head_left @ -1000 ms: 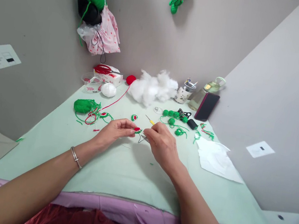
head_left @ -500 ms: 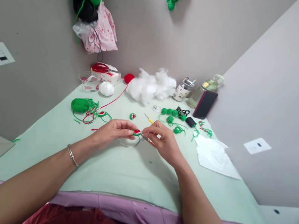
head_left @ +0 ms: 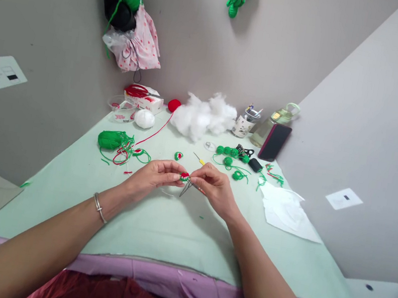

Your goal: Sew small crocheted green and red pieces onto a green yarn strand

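My left hand (head_left: 155, 176) pinches a small crocheted piece (head_left: 184, 176) in red, white and green between thumb and fingers. At the piece's right end, the fingertips of my right hand (head_left: 212, 184) are closed together; what they pinch is too small to make out. A loop of dark thread (head_left: 185, 188) hangs just below the fingertips. Under my right hand shows part of a thin orange-red stick (head_left: 200, 190), mostly hidden. Beyond the hands lie a similar crocheted piece (head_left: 178, 156) and a yellow-handled crochet hook (head_left: 201, 161), partly covered by the right hand.
Green yarn (head_left: 111, 139) with tangled strands lies left. White stuffing (head_left: 204, 117) and a red yarn ball (head_left: 174, 105) sit at the back, near red scissors (head_left: 136, 90). Right are green crocheted balls (head_left: 228, 161), a phone (head_left: 274, 142), a bottle (head_left: 262, 132) and white paper (head_left: 287, 211).
The view has shifted slightly, so the scene sits a little further right. The crocheted piece has turned slightly and sits closer against my right fingertips.
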Action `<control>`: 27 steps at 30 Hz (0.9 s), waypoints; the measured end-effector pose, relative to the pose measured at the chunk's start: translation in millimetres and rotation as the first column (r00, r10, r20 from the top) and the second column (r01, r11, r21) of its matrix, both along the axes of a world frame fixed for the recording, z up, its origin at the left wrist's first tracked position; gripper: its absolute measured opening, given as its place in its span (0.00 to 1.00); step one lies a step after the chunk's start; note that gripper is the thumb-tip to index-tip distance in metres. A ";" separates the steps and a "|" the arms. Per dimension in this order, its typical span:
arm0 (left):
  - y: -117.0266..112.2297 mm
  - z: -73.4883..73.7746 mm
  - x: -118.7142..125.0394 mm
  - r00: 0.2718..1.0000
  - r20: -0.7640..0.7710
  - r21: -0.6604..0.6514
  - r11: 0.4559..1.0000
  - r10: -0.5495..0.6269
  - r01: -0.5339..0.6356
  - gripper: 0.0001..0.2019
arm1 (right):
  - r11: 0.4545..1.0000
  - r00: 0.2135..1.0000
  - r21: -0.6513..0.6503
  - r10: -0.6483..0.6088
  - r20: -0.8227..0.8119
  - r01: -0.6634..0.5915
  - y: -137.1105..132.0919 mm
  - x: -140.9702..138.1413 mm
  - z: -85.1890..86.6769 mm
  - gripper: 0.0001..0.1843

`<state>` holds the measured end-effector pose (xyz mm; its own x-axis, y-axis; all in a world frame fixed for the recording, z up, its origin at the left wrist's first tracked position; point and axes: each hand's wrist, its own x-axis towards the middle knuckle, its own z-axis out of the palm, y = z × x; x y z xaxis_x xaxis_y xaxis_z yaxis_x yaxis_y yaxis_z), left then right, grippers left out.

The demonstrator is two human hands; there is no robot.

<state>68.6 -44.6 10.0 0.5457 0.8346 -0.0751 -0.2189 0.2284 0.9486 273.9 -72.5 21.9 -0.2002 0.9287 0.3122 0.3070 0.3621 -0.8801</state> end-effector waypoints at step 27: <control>-3.6 -12.3 13.8 0.969 -0.104 0.158 0.965 0.225 -0.207 0.11 | 0.866 0.906 0.498 -0.244 0.347 0.042 -26.3 -29.4 0.9 0.11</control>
